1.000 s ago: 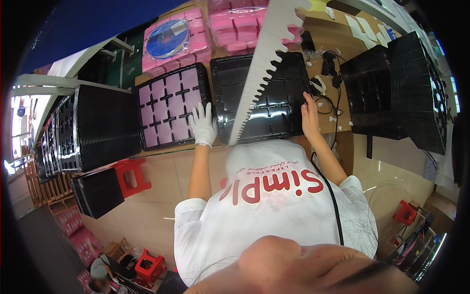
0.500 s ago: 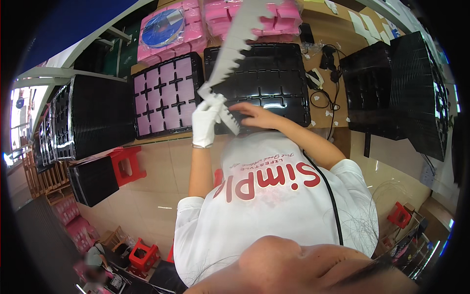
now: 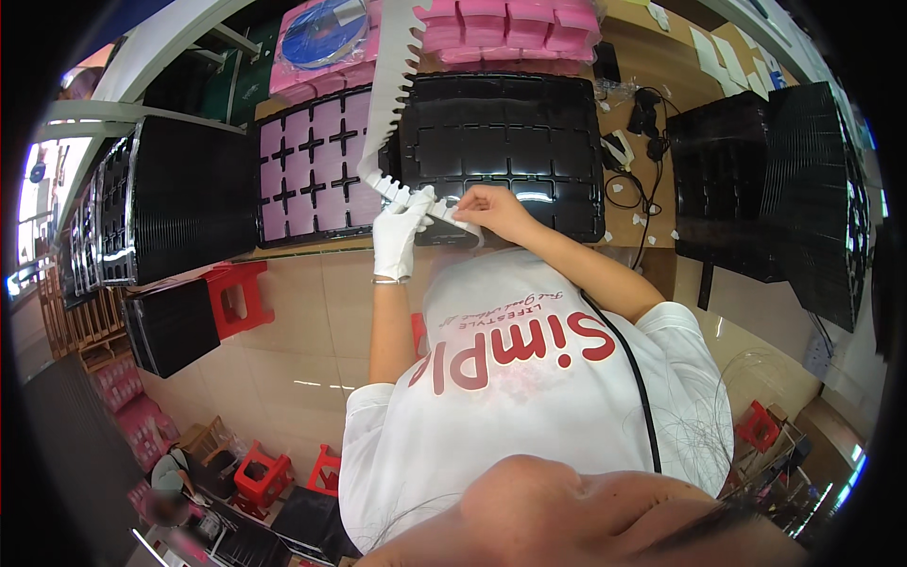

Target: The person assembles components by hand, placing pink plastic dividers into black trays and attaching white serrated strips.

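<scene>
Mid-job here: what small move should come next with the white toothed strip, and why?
Probably pinch the white toothed strip's end nearest the shirt with the bare right hand: its fingertips are right at that end, while the white-gloved left hand grips farther along, where the strip bends.

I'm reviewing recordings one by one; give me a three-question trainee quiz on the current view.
1. Which hand at the notched white strip wears a white glove?
2. True or false: the blue reel lies on a pink stack.
3. Fill in: the pink-filled tray lies to the ___ of the black tray beside it.

Key:
1. The left hand.
2. True.
3. Left.
</scene>
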Motion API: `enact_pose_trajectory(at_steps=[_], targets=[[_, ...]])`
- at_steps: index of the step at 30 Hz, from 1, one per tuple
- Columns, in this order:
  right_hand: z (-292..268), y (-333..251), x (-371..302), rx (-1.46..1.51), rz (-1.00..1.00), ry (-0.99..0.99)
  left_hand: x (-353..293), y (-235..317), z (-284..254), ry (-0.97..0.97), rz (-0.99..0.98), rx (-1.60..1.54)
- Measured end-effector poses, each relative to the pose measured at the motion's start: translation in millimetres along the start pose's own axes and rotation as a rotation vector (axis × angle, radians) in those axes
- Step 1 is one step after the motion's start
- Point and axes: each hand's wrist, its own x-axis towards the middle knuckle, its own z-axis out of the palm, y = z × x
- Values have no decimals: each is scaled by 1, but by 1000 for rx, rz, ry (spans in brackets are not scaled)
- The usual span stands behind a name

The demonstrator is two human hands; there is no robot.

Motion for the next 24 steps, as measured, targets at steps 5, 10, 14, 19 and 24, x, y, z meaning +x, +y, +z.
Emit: enact_pose_trajectory(at_steps=[5, 10, 14, 19, 24], targets=[[3, -14, -4, -221, -2, 115, 10, -5, 4, 153, -30, -46], [5, -15, 0, -268, -20, 194, 15, -9, 3, 153, 29, -102], [2, -20, 11, -464, -373, 133, 26, -17, -4, 222, -48, -123], [-34, -37, 90, -423, -448, 111, 30, -28, -20, 276, -27, -258], [-105, 28, 233, -467, -478, 176, 34, -29, -19, 222, -50, -213]])
